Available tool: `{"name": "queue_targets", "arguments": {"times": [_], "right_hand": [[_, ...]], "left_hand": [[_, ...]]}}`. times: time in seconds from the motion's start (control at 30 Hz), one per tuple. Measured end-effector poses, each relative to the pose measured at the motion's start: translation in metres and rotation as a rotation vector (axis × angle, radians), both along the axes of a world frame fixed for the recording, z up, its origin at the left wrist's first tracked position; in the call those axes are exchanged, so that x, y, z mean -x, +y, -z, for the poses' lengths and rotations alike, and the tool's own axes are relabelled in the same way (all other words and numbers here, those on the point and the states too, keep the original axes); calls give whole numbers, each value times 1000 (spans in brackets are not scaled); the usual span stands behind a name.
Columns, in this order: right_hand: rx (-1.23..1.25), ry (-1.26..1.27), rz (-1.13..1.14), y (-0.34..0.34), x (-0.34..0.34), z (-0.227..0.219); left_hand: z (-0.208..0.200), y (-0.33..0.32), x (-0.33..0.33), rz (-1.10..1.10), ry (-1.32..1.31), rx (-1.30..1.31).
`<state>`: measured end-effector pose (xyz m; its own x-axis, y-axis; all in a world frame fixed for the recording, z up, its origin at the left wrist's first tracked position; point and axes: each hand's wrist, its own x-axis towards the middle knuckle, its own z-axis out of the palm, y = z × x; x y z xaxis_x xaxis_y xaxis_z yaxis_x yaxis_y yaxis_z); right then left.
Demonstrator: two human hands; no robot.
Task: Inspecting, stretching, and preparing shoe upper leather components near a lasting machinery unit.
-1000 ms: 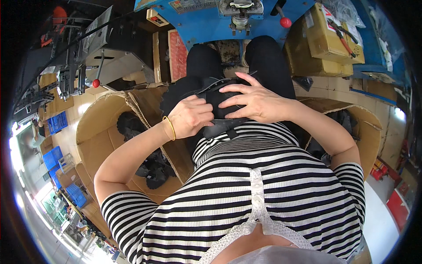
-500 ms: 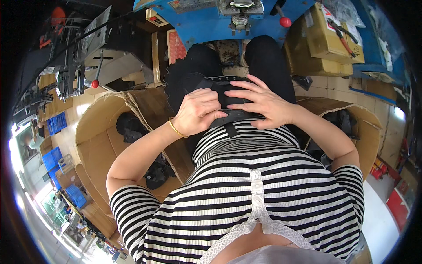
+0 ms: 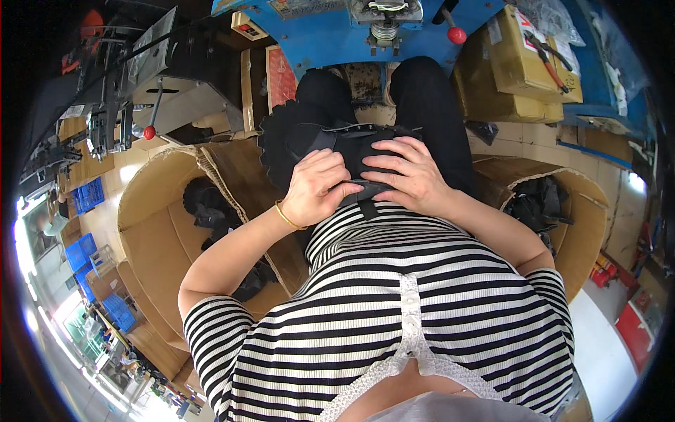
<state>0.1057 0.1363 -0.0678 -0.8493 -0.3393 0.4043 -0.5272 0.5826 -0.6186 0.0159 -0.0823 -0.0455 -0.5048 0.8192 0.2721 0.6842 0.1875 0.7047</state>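
Observation:
A soft black piece (image 3: 358,156) lies across my lap, with a scalloped edge on the left and a row of small metal dots along its far edge. Its exact kind I cannot make out against the black trousers. My left hand (image 3: 320,184) is closed on its near left edge, thumb on top of the turned-up part. Beside it my right hand (image 3: 411,174) lies on the same piece, fingers curled over it and thumb at its near edge. The fingertips of both hands nearly meet. A short black strap end (image 3: 368,209) hangs against the striped shirt.
Open cardboard boxes stand left (image 3: 158,232) and right (image 3: 580,218) of me, both holding black pieces. Ahead is a blue machine (image 3: 316,32) with a red-knobbed lever (image 3: 456,35). Red-handled pliers (image 3: 552,63) rest on a carton (image 3: 506,56). Another red-knobbed lever (image 3: 149,131) stands left.
My right hand has drawn in toward the left, its spread fingers now curled closer round the black piece. The piece has shifted slightly, and its near edge is folded between the hands.

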Motion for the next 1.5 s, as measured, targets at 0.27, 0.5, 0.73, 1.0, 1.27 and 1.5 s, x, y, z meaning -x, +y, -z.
{"name": "queue_targets", "arguments": {"times": [0.27, 0.5, 0.73, 1.0, 1.27, 1.5], "right_hand": [[16, -3, -3, 0, 3, 3], [96, -12, -29, 4, 4, 13], [67, 21, -83, -2, 3, 7], [69, 19, -93, -3, 1, 6], [76, -4, -95, -3, 2, 8], [59, -2, -102, -5, 4, 7]], "left_hand": [[0, 2, 0, -33, -13, -18], [-5, 9, 7, -48, -262, -27], [-4, 63, 52, 188, 29, 292], [48, 84, 101, 89, -629, 606], [66, 78, 100, 54, -806, 563], [68, 73, 102, 65, -890, 548]]}}
